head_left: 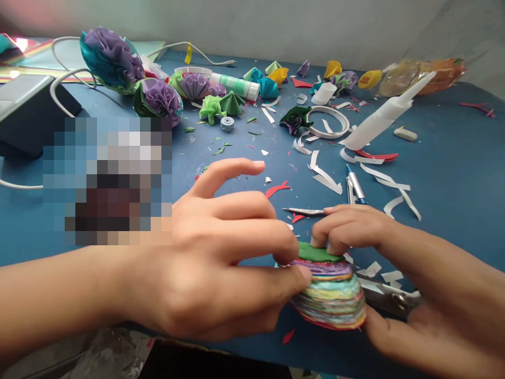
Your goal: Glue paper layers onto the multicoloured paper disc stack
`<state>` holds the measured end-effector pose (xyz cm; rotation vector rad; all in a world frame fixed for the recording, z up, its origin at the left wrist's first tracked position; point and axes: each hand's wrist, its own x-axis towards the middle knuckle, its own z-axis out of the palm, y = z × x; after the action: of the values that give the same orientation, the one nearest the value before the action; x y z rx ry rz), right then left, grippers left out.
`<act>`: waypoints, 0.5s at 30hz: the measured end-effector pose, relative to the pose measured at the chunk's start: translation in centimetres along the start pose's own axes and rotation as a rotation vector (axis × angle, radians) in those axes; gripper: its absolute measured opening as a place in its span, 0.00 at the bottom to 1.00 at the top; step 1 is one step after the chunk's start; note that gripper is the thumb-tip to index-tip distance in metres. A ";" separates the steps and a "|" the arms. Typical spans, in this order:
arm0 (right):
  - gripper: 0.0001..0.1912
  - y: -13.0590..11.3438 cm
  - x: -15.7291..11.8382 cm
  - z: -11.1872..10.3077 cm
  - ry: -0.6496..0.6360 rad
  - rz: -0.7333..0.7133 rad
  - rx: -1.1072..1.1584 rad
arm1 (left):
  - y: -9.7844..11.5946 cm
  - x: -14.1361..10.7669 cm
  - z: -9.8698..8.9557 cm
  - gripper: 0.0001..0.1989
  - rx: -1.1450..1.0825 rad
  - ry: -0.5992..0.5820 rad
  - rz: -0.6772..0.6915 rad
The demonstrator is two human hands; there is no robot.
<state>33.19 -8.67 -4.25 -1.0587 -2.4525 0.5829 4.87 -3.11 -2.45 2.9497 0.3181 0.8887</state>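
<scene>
Coloured paper, layer pressed upon layer, makes up the rounded stack [329, 302] between the person's two hands, low over the near right part of the blue table [236, 139]. From where I stand, the left hand [232, 252] pinches the left edge, its fingers bent and nearly closed, except the farthest one, lifted clear. The right hand [430, 284] spans the stack more widely: bent fingertips on the green top layer, thumb at the lower right edge. A pair of scissors [379, 297] lies partly hidden beside that hand.

As I judge it, the layering is well along: many colours are already built up and trimmed round, yet the stack remains a compact wad. At far left, a purple-and-teal ruffled ball [112, 60] looks finished, with a purple-and-green one [158, 102] just nearer. White paper strips [325, 173] are scattered on the right, left unswept. I can't tell whether the stack needs more layers or gluing.
</scene>
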 end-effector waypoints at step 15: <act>0.26 0.5 0.4 -0.2 -0.060 -0.012 0.011 | 0.7 0.2 0.1 0.15 -0.035 -0.044 -0.012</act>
<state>33.30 -8.05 -4.30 -1.0357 -2.5026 0.6329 5.15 -3.72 -2.33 2.9270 0.3145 0.8182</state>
